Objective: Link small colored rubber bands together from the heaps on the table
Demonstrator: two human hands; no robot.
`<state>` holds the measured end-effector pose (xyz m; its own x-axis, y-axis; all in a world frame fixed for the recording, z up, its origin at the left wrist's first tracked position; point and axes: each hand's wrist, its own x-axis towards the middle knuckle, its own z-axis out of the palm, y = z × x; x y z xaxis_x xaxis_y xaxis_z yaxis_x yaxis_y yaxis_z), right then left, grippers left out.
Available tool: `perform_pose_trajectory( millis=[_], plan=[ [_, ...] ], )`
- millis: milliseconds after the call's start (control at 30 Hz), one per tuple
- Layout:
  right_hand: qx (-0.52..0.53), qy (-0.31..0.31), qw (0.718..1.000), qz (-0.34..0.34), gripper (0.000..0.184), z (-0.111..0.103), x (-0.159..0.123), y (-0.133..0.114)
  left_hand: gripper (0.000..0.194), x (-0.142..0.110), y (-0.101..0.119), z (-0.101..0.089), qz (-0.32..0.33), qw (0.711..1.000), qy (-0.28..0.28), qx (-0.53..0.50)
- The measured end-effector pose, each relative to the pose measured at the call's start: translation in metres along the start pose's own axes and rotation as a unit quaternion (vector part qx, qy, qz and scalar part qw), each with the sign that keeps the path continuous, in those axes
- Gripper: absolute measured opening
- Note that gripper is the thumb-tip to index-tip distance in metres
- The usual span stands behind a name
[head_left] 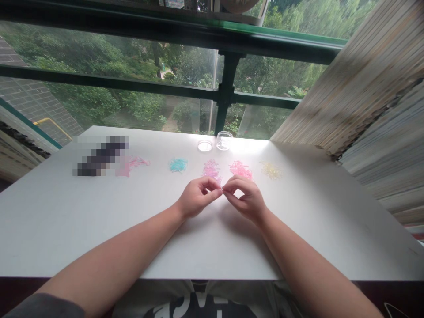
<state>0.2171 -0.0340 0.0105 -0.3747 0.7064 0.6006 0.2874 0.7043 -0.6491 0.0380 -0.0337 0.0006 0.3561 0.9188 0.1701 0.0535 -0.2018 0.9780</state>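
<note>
Left hand (194, 198) and right hand (248, 198) are pinched closed, tips together; any held piece cannot be discerned; the lilac pile (211, 169) could be scattered by brushing knuckles.

A green window frame (228, 73) rises behind the white worktop (314, 225). Through the glass show leafy trees (96, 57) and, at left, grey bricks (33, 88) near a yellow rail (53, 122). A streaked, pale curtain (347, 75) hangs at right.
</note>
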Motion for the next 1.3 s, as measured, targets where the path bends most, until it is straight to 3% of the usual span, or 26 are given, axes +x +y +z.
perform_pose_trajectory(
  millis=[200,367,500,933,1300],
  plan=[
    [-0.002,-0.004,1.000,0.004,0.007,0.0002,0.0001,0.0000,0.018,0.0006,0.0023,-0.0002,0.001,0.998,0.031,0.048],
    [0.002,-0.003,1.000,0.019,0.005,-0.0001,-0.0005,0.0006,0.012,-0.0004,0.0050,-0.0001,0.042,0.991,0.086,0.092],
    [0.013,-0.023,0.998,0.049,0.016,0.0002,-0.0020,0.0030,0.007,-0.0012,0.0060,-0.0003,0.078,0.983,0.107,0.124],
    [0.020,-0.044,0.995,0.090,0.007,0.0016,-0.0004,0.0003,0.002,-0.0020,0.0059,0.0005,0.128,0.976,0.088,0.155],
    [0.022,-0.027,0.997,0.070,0.009,0.0005,0.0000,-0.0014,0.003,-0.0023,0.0071,-0.0007,0.129,0.974,0.089,0.166]
  ],
)
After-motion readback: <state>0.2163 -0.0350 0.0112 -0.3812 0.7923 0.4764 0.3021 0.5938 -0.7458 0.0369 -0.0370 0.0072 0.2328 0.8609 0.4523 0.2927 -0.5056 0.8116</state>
